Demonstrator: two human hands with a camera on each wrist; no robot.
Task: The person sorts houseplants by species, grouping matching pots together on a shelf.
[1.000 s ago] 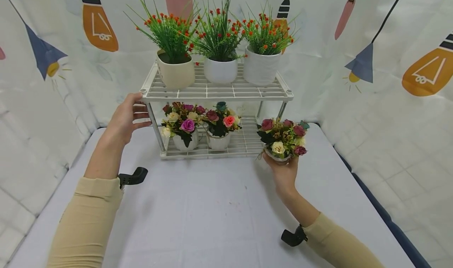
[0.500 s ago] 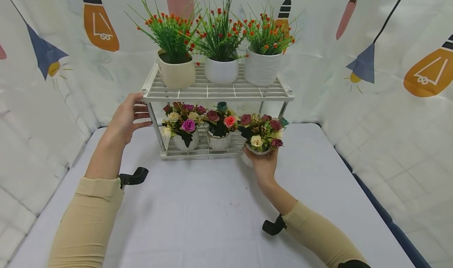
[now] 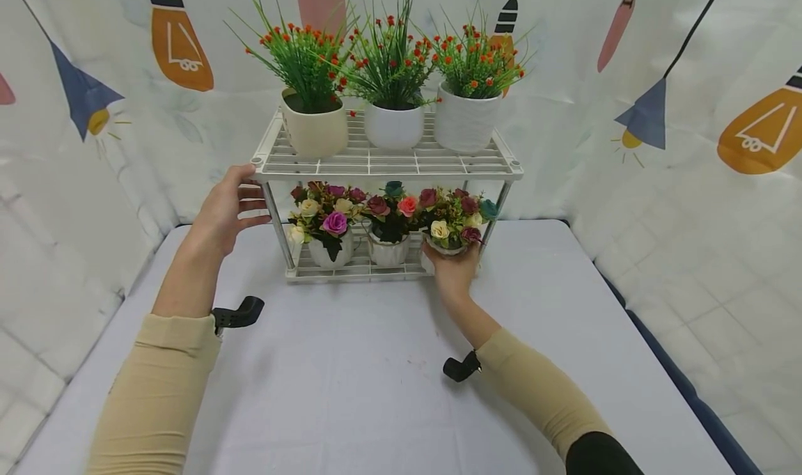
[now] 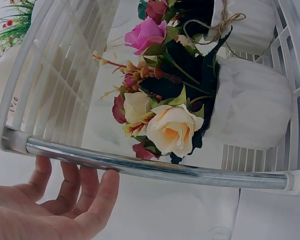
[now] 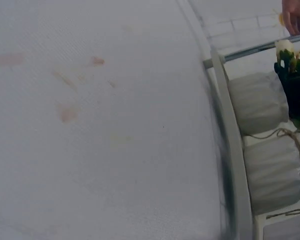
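A white two-tier wire shelf (image 3: 370, 174) stands on the table. My left hand (image 3: 221, 207) grips its upper left corner, with bent fingers (image 4: 102, 192) against the silver post (image 4: 155, 167) in the left wrist view. My right hand (image 3: 456, 271) holds a potted bouquet of artificial roses (image 3: 452, 217) by its pot, at the right end of the lower tier. Left of it on that tier stand a pot with purple and cream roses (image 3: 326, 217) and a twine-tied pot with a coral rose (image 3: 388, 224). The right wrist view leaves my right hand out.
On the top tier stand a cream pot (image 3: 315, 132), a smooth white pot (image 3: 393, 127) and a textured white pot (image 3: 466, 123), all with grassy red-flowered plants. A white cloth covers the table (image 3: 351, 377). A lamp-printed curtain (image 3: 564, 106) hangs close behind.
My right hand has carried the potted roses leftward from beside the shelf into the right end of the lower tier. My left hand has stayed at the shelf corner.
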